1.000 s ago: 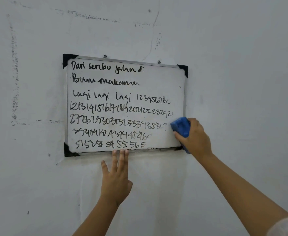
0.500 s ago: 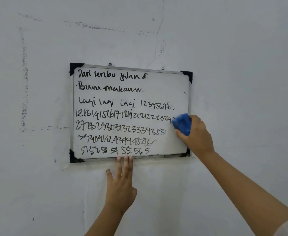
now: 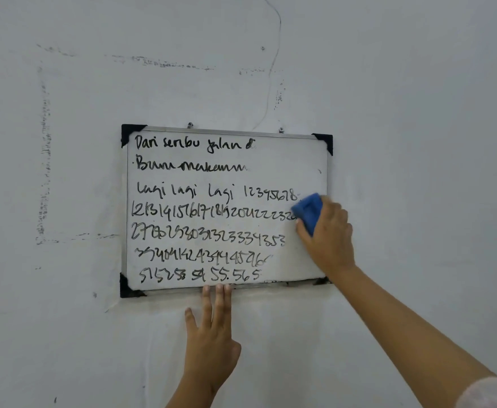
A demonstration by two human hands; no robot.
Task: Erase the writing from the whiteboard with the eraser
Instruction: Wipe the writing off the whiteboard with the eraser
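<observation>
— Moved up the right edge: eraser [image 3: 308,212] now at row 4's end, right hand [image 3: 328,234] in a closed grip on it.

— Left hand [image 3: 212,346]?

— Flat, fingers spread, holding nothing, fingertips at the whiteboard [image 3: 300,160] frame's bottom edge.

— Best approach?

— Press flat, sweep leftward in long overlapping strokes, keep bracing below.

— Board's look?

— Hung on wall [image 3: 417,113]; 7 rows of black writing [image 3: 209,213], right strip wiped clean.

left hand [image 3: 212,348]: open, flat, fingers together pointing to 12 o'clock, thumb out toward 3 | left forearm: enters from 6 o'clock | right hand [image 3: 328,237]: clenched, fingers curled, knuckles toward 1 o'clock | right arm: bare, outstretched from 5 o'clock, pale sleeve at frame corner
</observation>
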